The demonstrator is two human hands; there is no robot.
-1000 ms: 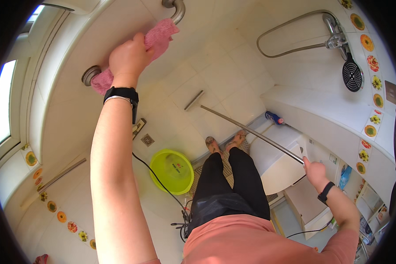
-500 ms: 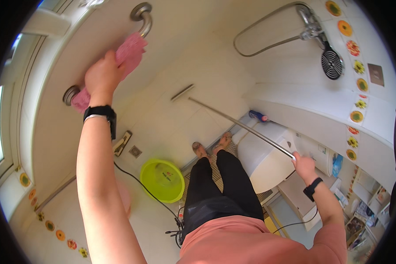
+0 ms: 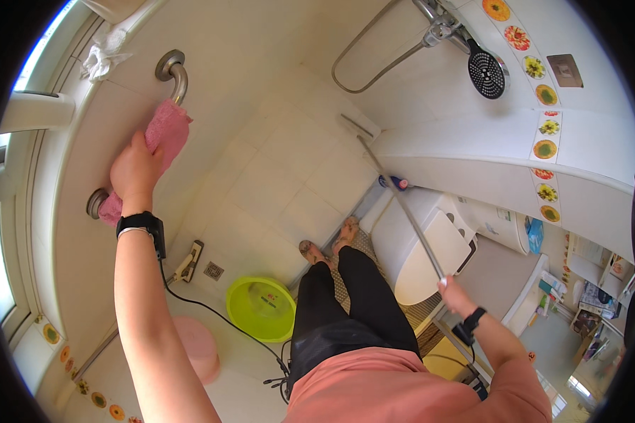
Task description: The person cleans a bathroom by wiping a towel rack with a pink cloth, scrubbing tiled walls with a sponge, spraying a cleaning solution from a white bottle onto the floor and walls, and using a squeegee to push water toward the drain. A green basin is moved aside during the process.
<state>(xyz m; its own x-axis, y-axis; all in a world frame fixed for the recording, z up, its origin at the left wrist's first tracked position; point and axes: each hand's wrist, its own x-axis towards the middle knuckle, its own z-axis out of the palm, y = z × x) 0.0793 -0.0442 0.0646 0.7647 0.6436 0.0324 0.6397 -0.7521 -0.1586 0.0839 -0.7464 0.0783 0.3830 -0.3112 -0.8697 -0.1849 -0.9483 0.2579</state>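
Observation:
My left hand is closed around a pink cloth, which is wrapped over a metal grab bar on the left wall. Only the bar's ends and round mounts show past the cloth. On the right, my right hand grips the near end of a long metal pole. The pole slants away from me to a thin floor squeegee head, near the foot of the far wall beside the white ledge.
A lime-green basin and a pink tub stand on the left. A second squeegee lies by the floor drain. To the right is a white toilet; a shower head hangs above the ledge. Cables trail by my legs.
The squeegee head has swung right, toward the ledge and far corner, and the pole is steeper. My left hand stays on the pink cloth at the bar. The whole view has shifted.

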